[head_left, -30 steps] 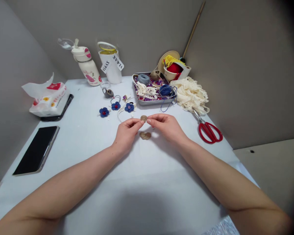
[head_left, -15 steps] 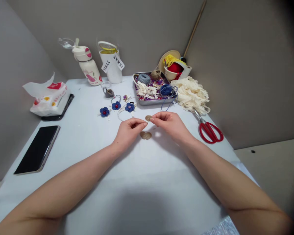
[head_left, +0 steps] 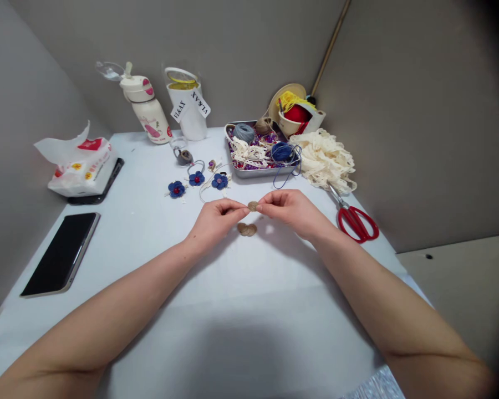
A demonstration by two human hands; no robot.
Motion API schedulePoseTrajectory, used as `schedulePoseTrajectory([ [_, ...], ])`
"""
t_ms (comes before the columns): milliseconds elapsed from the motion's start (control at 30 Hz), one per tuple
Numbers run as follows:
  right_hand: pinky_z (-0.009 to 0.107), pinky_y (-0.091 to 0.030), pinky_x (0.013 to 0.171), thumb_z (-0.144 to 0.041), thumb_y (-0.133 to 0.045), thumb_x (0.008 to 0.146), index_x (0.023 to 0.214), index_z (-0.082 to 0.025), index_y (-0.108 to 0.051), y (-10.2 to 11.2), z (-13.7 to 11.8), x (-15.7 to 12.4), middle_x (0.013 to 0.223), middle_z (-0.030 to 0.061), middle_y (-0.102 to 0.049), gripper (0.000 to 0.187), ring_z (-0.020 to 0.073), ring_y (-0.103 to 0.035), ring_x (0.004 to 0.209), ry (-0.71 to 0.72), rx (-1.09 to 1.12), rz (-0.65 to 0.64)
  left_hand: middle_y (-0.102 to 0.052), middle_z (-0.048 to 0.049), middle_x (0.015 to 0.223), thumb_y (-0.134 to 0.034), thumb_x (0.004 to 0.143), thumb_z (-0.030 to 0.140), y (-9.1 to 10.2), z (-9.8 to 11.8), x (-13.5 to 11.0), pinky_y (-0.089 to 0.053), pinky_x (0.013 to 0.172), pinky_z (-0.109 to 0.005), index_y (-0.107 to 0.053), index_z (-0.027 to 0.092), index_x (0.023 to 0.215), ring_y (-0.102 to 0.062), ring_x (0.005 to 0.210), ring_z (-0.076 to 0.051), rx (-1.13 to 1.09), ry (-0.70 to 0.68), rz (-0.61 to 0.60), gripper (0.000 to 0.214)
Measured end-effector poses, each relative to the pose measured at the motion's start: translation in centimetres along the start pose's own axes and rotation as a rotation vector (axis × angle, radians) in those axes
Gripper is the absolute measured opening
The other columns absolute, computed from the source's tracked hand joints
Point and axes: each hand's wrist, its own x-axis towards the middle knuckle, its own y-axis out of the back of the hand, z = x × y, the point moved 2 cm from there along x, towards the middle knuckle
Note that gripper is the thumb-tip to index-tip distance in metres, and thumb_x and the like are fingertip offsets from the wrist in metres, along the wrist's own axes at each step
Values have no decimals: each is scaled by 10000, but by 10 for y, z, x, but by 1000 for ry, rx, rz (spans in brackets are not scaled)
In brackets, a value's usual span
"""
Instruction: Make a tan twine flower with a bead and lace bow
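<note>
A small round tan disc, likely a button (head_left: 253, 206), sits at the fingertips of my right hand (head_left: 291, 213), pinched between finger and thumb. My left hand (head_left: 216, 224) comes in from the other side, its closed fingertips at the disc's edge. Whether they grip it I cannot tell. Just below the hands, a small overlapping pile of similar discs (head_left: 247, 229) lies on the white table (head_left: 233, 288). Further up are several blue fabric flowers, the nearest (head_left: 219, 181) just beyond my left hand.
Behind the hands stands a steel tray (head_left: 237, 166) of yarn balls, lace and beads. Red-handled scissors (head_left: 355, 224) and a cream lace bundle (head_left: 324, 160) lie to the right. A black phone (head_left: 60, 260) and a tissue pack (head_left: 81, 169) lie left; a bottle (head_left: 147, 108) stands behind.
The disc has shifted to the right with my hands, and my left fingertips now sit closer to my right fingertips. The pile on the table has not moved.
</note>
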Motion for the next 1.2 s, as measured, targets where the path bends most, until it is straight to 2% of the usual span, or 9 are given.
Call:
schedulePoseTrajectory([
  [233, 269, -338, 557, -491, -731, 721, 753, -177, -709, 3, 2, 0, 648, -3, -610, 316, 113, -464, 577, 9, 8, -46, -656, -56, 691, -770, 690, 383, -1, -2, 1, -334, 506, -279, -774, 195, 721, -466, 575, -130, -48, -31, -41, 191],
  [467, 274, -347, 564, -477, -759, 688, 737, -184, -720, 2, 0, 0, 641, -9, -621, 299, 115, -482, 577, 3, 20, -46, -601, -38, 631, -772, 686, 408, -1, -3, 1, -316, 499, -280, -755, 193, 691, -421, 552, -121, -48, -10, -46, 216],
  [667, 302, -469, 725, -438, -771, 704, 911, -193, -762, -7, 3, 3, 869, 42, -732, 321, 152, -608, 734, 24, 155, 72, -636, -8, 704, -794, 684, 399, -6, -11, -1, -392, 604, -261, -742, 199, 776, -436, 584, -92, -367, 25, 146, 226],
  [800, 326, -504, 775, -405, -782, 703, 883, -205, -762, -22, 4, 1, 912, 49, -739, 270, 172, -640, 794, 37, 251, 137, -654, -3, 767, -806, 681, 392, -11, -15, -5, -406, 632, -249, -732, 198, 792, -450, 598, -77, -476, 22, 174, 236],
  [967, 337, -519, 761, -423, -784, 694, 827, -202, -747, -32, 4, -3, 849, 47, -725, 261, 180, -631, 781, 43, 279, 198, -693, -17, 828, -783, 711, 392, -16, -22, -6, -416, 655, -255, -747, 201, 817, -498, 644, -93, -421, -16, 179, 222],
  [1100, 319, -495, 717, -453, -771, 699, 775, -187, -715, -30, 3, -3, 807, 41, -702, 282, 165, -602, 735, 36, 233, 204, -710, -24, 841, -762, 730, 389, -17, -24, -6, -440, 685, -269, -748, 207, 816, -549, 684, -118, -356, -42, 174, 201],
  [1200, 308, -462, 683, -434, -737, 735, 762, -180, -693, -24, 1, -2, 777, 32, -685, 259, 154, -580, 700, 50, 155, 187, -707, -35, 823, -742, 755, 391, -13, -19, -5, -460, 714, -287, -743, 201, 826, -587, 730, -151, -216, -83, 133, 203],
])
